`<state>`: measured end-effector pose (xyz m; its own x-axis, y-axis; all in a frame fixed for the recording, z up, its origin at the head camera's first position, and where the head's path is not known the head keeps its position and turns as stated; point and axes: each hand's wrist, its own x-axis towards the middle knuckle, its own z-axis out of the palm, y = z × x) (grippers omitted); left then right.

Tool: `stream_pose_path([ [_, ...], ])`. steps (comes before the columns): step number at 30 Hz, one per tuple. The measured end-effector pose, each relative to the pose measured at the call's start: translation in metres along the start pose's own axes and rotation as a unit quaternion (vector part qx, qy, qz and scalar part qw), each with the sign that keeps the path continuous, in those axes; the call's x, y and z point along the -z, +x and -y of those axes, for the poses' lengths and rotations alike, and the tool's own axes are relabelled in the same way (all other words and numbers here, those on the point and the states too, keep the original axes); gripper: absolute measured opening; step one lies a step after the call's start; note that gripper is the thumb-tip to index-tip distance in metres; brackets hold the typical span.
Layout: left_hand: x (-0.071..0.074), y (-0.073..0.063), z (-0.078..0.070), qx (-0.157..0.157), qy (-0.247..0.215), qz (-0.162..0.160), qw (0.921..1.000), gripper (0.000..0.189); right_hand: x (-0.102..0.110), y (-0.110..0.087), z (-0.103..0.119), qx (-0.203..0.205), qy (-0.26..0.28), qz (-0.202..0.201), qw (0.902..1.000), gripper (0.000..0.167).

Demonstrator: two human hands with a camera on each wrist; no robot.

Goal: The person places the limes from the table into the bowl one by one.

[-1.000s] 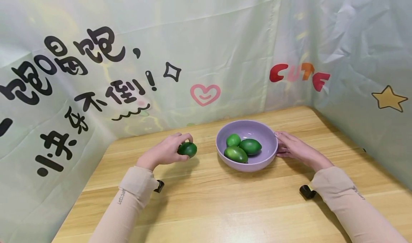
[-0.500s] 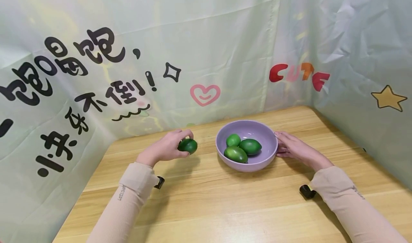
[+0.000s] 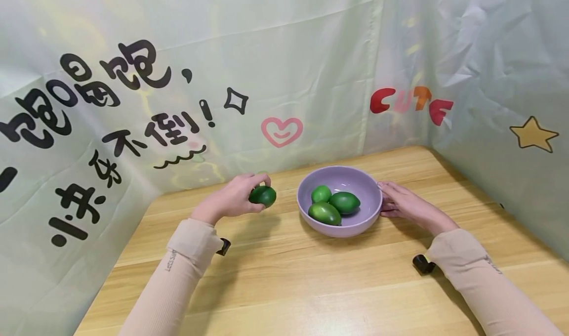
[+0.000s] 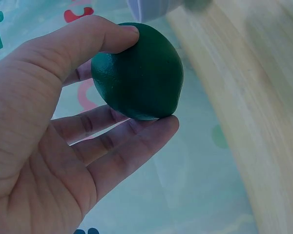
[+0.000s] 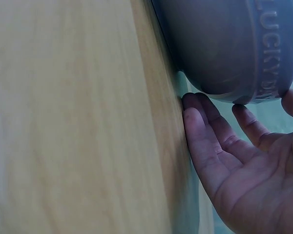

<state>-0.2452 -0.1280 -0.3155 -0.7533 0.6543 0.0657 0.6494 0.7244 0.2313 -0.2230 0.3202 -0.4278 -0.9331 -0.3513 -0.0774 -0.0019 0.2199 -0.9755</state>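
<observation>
My left hand (image 3: pixel 233 196) pinches a dark green lime (image 3: pixel 263 196) between thumb and fingers, left of the bowl and raised over the table. In the left wrist view the thumb lies on one side of the lime (image 4: pixel 141 73) and the fingertips on the other. A lilac bowl (image 3: pixel 344 231) stands on the table with three green fruits inside: a small bright lime (image 3: pixel 321 194), a darker lime (image 3: pixel 345 203) and a longer, mango-like one (image 3: pixel 325 213). Fairly straight fingers of my right hand (image 3: pixel 406 203) touch the bowl's right side; raised lettering shows on its wall (image 5: pixel 234 44).
The wooden table (image 3: pixel 284 286) reaches back to a pale printed cloth (image 3: pixel 329 79), which also hangs at the left and right sides. A small black device (image 3: pixel 424 265) is at the right wrist and another (image 3: pixel 224 247) at the left.
My left hand has lifted the lime slightly and carried it a little away from me and to the right. The right hand stays at the bowl, and the fruits inside keep their places.
</observation>
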Motion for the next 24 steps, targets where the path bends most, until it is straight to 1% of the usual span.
stream_pose_path([
  [4,0.002,0.004,-0.002,-0.009,0.002,-0.003,1.0,0.044,0.001,0.0,-0.001,-0.002,-0.002,-0.001,1.0,0.069],
  [10,0.006,0.009,-0.006,-0.014,0.008,0.0,0.9999,0.044,0.001,-0.001,0.0,-0.005,-0.006,0.0,1.0,0.069],
  [15,0.009,0.013,-0.009,-0.015,0.008,0.004,0.9998,0.044,0.0,-0.001,0.002,0.001,-0.008,0.001,1.0,0.069],
  [24,0.014,0.02,-0.015,-0.028,0.011,0.007,0.9995,0.043,0.0,-0.002,0.001,0.012,-0.012,0.005,0.9998,0.068],
])
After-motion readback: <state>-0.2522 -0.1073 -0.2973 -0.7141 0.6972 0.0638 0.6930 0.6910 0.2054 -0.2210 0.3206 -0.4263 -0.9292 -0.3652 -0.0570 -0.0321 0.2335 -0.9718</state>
